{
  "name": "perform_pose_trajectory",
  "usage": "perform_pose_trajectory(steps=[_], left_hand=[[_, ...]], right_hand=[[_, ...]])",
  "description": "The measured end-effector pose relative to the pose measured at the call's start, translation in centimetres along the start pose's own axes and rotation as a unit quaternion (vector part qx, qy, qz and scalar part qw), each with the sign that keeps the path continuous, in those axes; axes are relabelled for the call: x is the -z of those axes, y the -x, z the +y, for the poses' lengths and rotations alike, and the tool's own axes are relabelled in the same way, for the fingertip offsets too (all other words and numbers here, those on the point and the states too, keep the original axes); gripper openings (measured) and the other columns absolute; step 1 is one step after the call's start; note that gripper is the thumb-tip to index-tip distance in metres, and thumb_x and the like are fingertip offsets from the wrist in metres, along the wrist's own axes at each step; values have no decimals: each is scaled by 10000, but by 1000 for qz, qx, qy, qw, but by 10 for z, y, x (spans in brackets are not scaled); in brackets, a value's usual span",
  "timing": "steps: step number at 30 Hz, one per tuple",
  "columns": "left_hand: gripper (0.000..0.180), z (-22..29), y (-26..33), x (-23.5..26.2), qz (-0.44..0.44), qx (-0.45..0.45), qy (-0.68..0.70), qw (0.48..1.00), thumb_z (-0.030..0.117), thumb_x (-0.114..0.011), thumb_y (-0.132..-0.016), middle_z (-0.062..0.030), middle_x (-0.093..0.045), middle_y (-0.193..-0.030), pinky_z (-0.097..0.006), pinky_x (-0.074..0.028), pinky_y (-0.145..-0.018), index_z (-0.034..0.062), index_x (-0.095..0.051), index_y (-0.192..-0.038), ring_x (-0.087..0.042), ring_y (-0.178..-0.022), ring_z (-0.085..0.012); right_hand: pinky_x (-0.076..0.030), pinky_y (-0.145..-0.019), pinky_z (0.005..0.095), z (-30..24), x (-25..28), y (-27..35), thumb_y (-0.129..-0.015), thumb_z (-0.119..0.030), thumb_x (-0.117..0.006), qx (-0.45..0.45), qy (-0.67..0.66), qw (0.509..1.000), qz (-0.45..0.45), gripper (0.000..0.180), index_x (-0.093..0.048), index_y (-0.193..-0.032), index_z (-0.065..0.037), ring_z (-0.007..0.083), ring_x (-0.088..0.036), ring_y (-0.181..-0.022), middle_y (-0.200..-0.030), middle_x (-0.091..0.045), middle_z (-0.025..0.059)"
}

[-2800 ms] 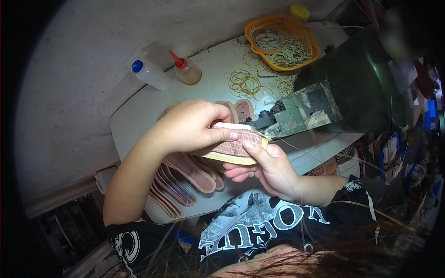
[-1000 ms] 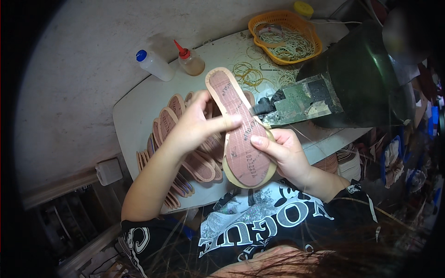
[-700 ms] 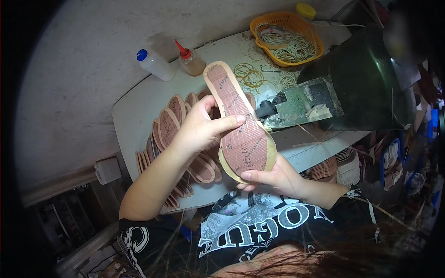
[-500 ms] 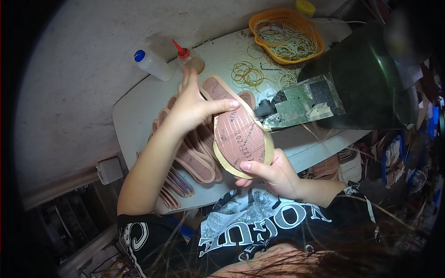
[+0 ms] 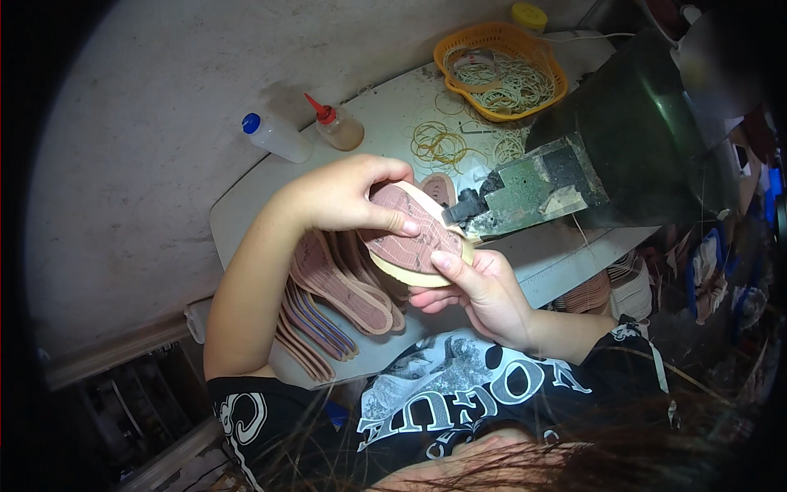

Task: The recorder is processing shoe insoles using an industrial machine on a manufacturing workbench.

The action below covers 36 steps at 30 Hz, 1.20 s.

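Observation:
My left hand (image 5: 348,197) is closed over the far end of a pinkish-brown insole (image 5: 402,217), its thumb lying across the printed top. At the near end my right hand (image 5: 496,299) pinches the same insole, thumb above and fingers underneath. A pale yellow layer shows under the insole's near rim. Its right edge lies against the black tip (image 5: 466,208) of a green machine (image 5: 533,184); whether the edge sits inside the tip cannot be made out. More insoles (image 5: 348,291) lie piled beside my left forearm, and the rounded end of another shows behind the held one.
Rubber bands (image 5: 443,143) lie loose on the table (image 5: 246,193) and fill an orange basket (image 5: 455,82). A blue-capped bottle (image 5: 277,138) and a red-nozzled bottle (image 5: 340,131) stand by the wall. Stacked insoles (image 5: 586,291) sit below the table's right edge.
The insole has turned and its near end has moved up and away from me. My left hand has come down from spread fingers to grip its far end; my right hand has moved up with it.

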<state>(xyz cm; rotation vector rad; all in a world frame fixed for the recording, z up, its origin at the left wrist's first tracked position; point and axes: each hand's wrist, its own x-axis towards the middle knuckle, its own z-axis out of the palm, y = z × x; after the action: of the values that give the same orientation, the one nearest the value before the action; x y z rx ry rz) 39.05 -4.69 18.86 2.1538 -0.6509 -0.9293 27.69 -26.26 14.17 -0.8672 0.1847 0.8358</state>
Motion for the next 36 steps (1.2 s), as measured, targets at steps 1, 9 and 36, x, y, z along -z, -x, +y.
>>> perform_pose_trajectory(steps=[1, 9, 36], left_hand=[[479, -1, 4, -2, 21, -5, 3, 1000, 392, -778, -737, -98, -634, -838, -316, -473, -702, 12, -610, -974, -589, -775, -172], [455, 2, 31, -40, 111, 102, 66, 986, 424, -724, -787, -97, -611, -785, -324, -461, -650, 2, -608, -912, -566, -722, -164], [310, 27, 35, -119, 274, 115, 436, 850, 291, -702, -858, -39, -672, -772, -214, -491, -596, -9, -686, -937, -607, -654, -72]], right_hand=[[-571, -715, 287, 0, 0, 0, -975, -271, -518, 0, 5, 1000, 0, 357, -588, -1123, 47, 209, -693, -803, -963, -677, 169], [-568, -680, 244, -8, 4, -2, -962, -283, -541, -8, -5, 1000, -20, 369, -588, -1119, 47, 186, -694, -818, -988, -675, 144], [-533, -751, 270, -16, 32, 12, -965, -171, -538, -37, 165, 973, -158, 271, -522, -1166, 9, 116, -645, -830, -973, -647, 73]])
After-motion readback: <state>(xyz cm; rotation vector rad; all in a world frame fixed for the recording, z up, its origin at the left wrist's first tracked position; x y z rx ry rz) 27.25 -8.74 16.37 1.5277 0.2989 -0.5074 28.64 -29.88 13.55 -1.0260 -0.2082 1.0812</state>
